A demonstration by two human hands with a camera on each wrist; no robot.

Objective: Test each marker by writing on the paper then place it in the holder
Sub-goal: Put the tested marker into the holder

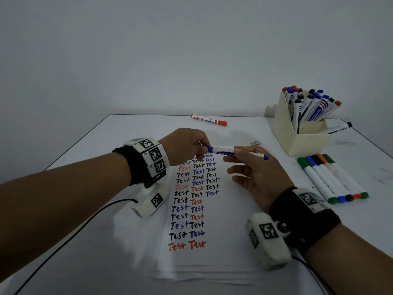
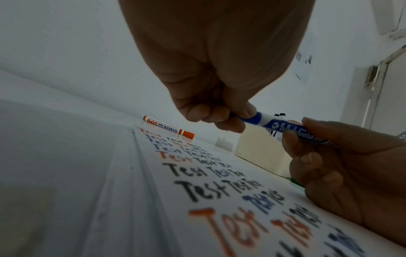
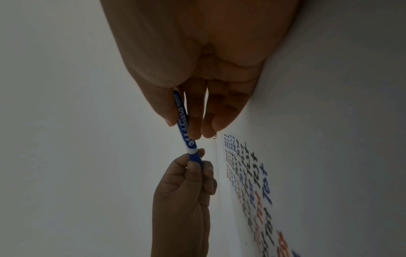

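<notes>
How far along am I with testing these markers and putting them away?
Done: the white paper holds three columns of "Test", and the cream holder is crowded with markers. In hand: both the left hand and right hand grip a blue marker. Left: five slim markers and the red marker.

the white table (image 1: 244,124) takes the lower part of the head view, and its far edge meets a plain pale grey wall (image 1: 191,50) right behind it. the wall has no marks there – only soft, dim, even light that darkens toward the upper corners. in the left wrist view, to the right of the table, a door frame (image 2: 373,90) stands beside a white door (image 2: 395,107), and small dark marks (image 2: 304,57) show on the wall near the frame.
</notes>
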